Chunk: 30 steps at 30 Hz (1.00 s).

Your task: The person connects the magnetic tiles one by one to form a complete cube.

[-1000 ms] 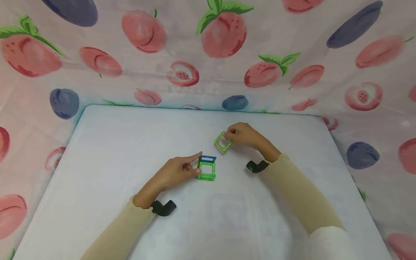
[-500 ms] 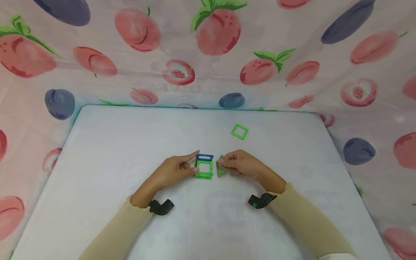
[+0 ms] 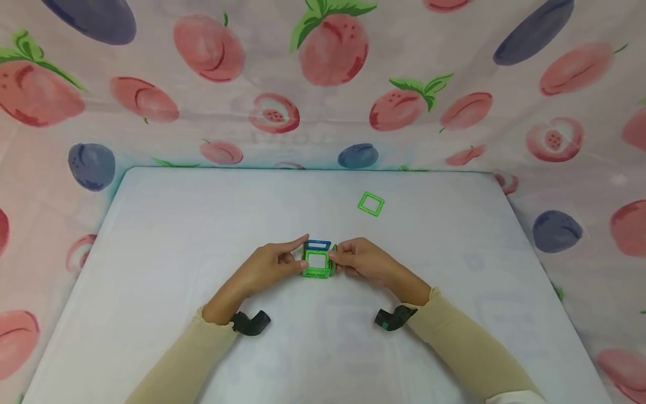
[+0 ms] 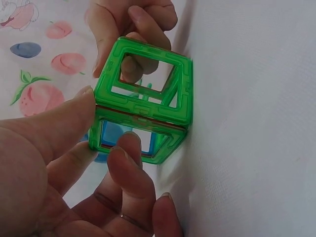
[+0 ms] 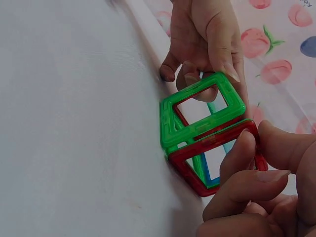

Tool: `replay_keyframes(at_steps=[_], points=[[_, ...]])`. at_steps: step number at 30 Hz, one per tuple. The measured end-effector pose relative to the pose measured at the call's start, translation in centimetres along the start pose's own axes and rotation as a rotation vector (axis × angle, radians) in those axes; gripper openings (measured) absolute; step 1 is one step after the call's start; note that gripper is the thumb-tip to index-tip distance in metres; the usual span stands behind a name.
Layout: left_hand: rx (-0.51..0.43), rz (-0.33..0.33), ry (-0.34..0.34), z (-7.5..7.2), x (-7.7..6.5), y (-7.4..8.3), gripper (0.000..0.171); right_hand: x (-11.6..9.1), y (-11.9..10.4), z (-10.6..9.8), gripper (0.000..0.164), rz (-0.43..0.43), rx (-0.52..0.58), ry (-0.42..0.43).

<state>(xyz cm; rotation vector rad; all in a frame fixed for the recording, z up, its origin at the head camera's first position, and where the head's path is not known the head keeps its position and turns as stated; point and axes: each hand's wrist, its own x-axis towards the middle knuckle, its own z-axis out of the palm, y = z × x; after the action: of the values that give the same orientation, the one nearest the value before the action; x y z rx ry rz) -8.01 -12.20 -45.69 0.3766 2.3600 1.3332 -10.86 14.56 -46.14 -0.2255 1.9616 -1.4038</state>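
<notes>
On the table stands a small box of square magnetic tiles with open middles. Its near tile (image 4: 143, 106) is green, and a blue tile (image 3: 318, 245) forms the far side. My left hand (image 3: 270, 265) grips the box from the left, thumb near the front and index finger reaching to the far corner. From the right, my right hand (image 3: 370, 264) pinches a red-and-green tile (image 5: 197, 170) between thumb and fingers. This tile stands upright against the box's right side; its edge meets the green one in the right wrist view. Fingers hide part of it.
A loose green square tile (image 3: 370, 203) lies flat on the white tabletop (image 3: 202, 207), behind the box and to its right. Fruit-print cloth (image 3: 212, 120) rises behind the table and along both sides. Black wrist cameras (image 3: 251, 323) hang under both forearms.
My right hand has brought its tile from the back right toward me and left, up against the box. The other green tile came into view behind. My left hand keeps its place.
</notes>
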Motion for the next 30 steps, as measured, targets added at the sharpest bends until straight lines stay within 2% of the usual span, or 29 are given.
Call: replay_keyframes(at_steps=[2, 5, 9, 12, 15, 19, 21, 25, 30], points=[[0.006, 0.006, 0.004, 0.0, 0.0, 0.0, 0.062, 0.1, -0.1, 0.1, 0.032, -0.010, -0.024, 0.012], [0.009, 0.009, 0.008, 0.0, 0.0, 0.0, 0.062, 0.1, -0.2, 0.2, 0.036, -0.032, -0.131, 0.053], [0.009, 0.008, 0.005, 0.0, -0.1, 0.0, 0.062, -0.3, -0.3, 0.2, 0.033, -0.093, -0.314, 0.205], [0.010, 0.004, 0.006, 0.0, -0.2, 0.0, 0.062, -0.7, -0.2, 0.1, 0.051, -0.202, -0.416, 0.279], [0.013, 0.006, 0.008, 0.0, -0.2, 0.1, 0.062, -1.0, -0.1, 0.2, 0.076, -0.354, -0.568, 0.267], [0.022, 0.020, 0.011, -0.1, -0.2, 0.1, 0.062, -1.4, -0.1, 0.9, 0.083, -0.464, -0.750, 0.295], [0.025, 0.023, 0.012, -0.1, -0.2, 0.1, 0.062, -1.3, -0.1, 1.2, 0.080, -0.474, -0.777, 0.315], [0.019, 0.013, 0.006, -0.1, -0.4, 0.0, 0.062, -1.2, 0.1, 1.4, 0.076, -0.492, -0.759, 0.311], [-0.006, 0.012, -0.004, 0.0, -0.4, 0.1, 0.063, -1.4, 0.3, 1.4, 0.078, -0.502, -0.772, 0.316]])
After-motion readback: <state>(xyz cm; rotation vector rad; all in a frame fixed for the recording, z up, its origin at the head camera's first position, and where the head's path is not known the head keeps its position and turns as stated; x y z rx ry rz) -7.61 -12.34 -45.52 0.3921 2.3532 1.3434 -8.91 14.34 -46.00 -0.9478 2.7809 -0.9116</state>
